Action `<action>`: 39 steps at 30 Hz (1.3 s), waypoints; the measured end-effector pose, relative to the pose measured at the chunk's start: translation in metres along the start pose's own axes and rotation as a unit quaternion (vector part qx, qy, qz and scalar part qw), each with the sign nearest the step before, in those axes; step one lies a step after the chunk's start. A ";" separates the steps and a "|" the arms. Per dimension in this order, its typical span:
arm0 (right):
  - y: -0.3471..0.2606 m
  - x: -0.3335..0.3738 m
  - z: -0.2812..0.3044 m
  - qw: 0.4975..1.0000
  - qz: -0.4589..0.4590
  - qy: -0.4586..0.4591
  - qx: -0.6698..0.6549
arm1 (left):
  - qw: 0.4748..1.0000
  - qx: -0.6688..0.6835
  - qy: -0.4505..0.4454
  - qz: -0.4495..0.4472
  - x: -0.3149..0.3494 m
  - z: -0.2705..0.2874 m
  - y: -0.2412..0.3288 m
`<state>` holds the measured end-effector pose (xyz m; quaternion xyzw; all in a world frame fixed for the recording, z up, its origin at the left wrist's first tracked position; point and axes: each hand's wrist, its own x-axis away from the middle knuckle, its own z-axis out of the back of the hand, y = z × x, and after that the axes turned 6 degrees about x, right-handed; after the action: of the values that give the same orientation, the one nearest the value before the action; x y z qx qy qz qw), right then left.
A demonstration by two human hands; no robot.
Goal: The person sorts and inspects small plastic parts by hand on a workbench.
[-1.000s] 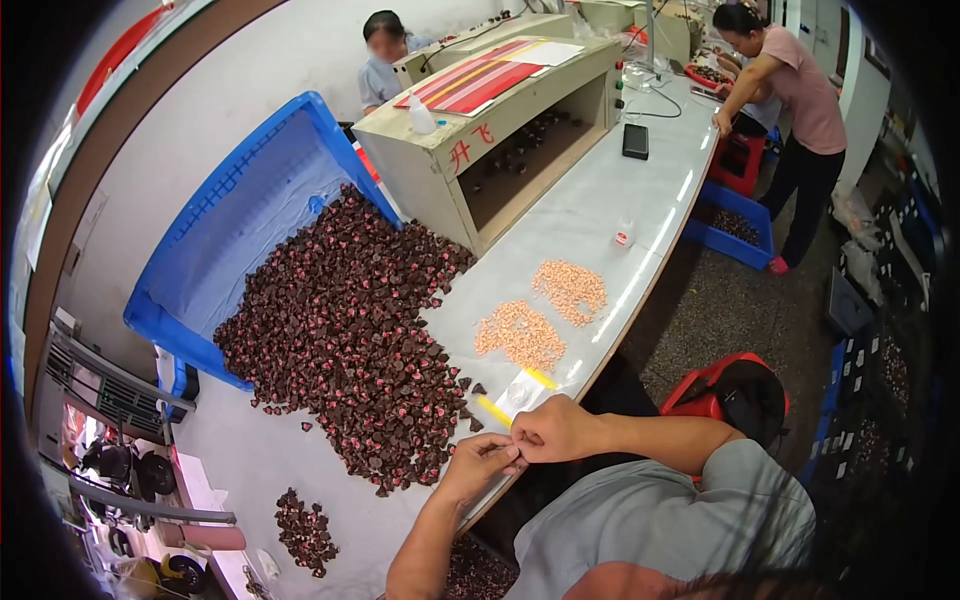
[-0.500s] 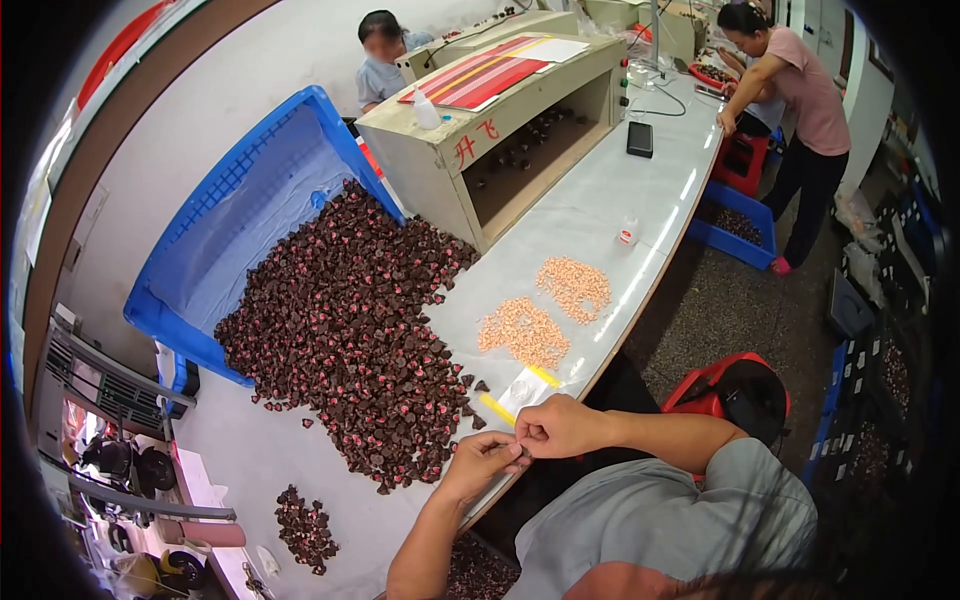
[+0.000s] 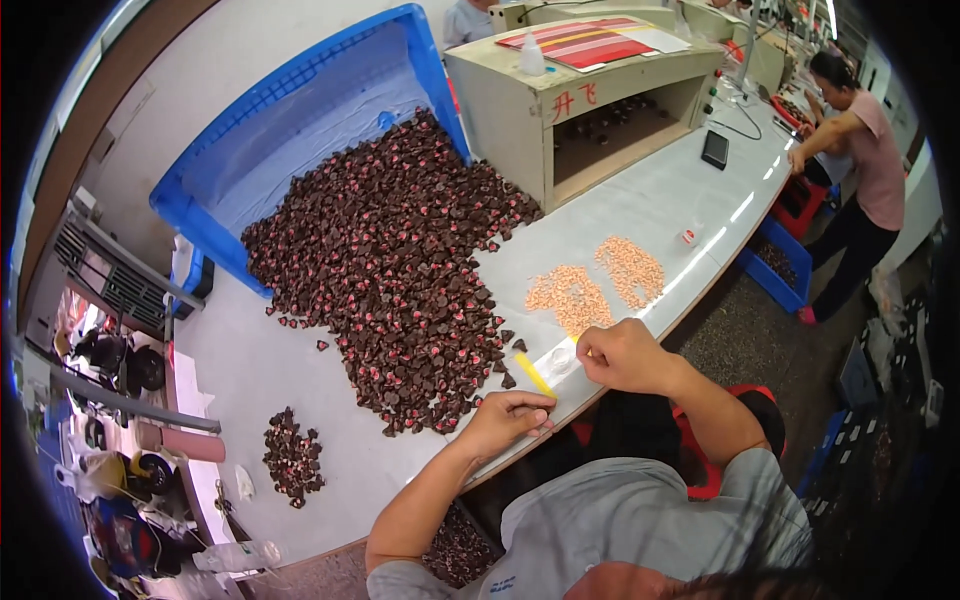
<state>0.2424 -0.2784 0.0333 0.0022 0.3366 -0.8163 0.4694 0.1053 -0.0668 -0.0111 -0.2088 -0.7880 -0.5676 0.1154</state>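
My left hand (image 3: 508,422) is at the table's near edge, thumb and fingers pinched together; what they hold, if anything, is too small to name. My right hand (image 3: 630,357) is curled with its fingertips together at the right end of a white card (image 3: 545,364) with yellow strips. Whatever is in those fingertips is hidden. A small round clear item (image 3: 561,360) lies on the card. Just beyond are two patches of tiny peach-coloured pieces (image 3: 568,297). Left of the card spreads a big heap of small dark brown pieces with pink spots (image 3: 400,270).
A tipped blue crate (image 3: 300,95) stands behind the heap. A beige box-shaped machine (image 3: 500,130) with an open front holds a white bottle (image 3: 532,55) on top. A smaller dark pile (image 3: 293,458) lies at left. A black device (image 3: 715,149) and a person (image 3: 860,170) are at far right.
My hands have come apart: the right moved right and away to the card's end, the left stayed near the edge. The view has shifted, too.
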 end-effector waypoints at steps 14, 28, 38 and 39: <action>-0.003 -0.024 -0.008 0.964 0.117 -0.085 0.222 | 0.999 0.051 0.014 -0.002 0.003 0.003 0.002; -0.027 0.001 -0.033 0.995 0.058 -0.039 -0.069 | 0.993 0.118 0.030 0.004 -0.002 0.008 -0.004; -0.022 0.002 -0.048 0.995 0.084 -0.023 -0.049 | 0.991 0.128 0.035 0.003 -0.001 0.007 -0.004; -0.022 0.002 -0.049 0.994 0.100 -0.015 -0.034 | 0.991 0.128 0.035 0.003 -0.001 0.008 -0.005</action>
<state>0.2089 -0.2454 0.0067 0.0075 0.3551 -0.7532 0.5537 0.1044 -0.0611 -0.0184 -0.1749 -0.8487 -0.4690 0.1708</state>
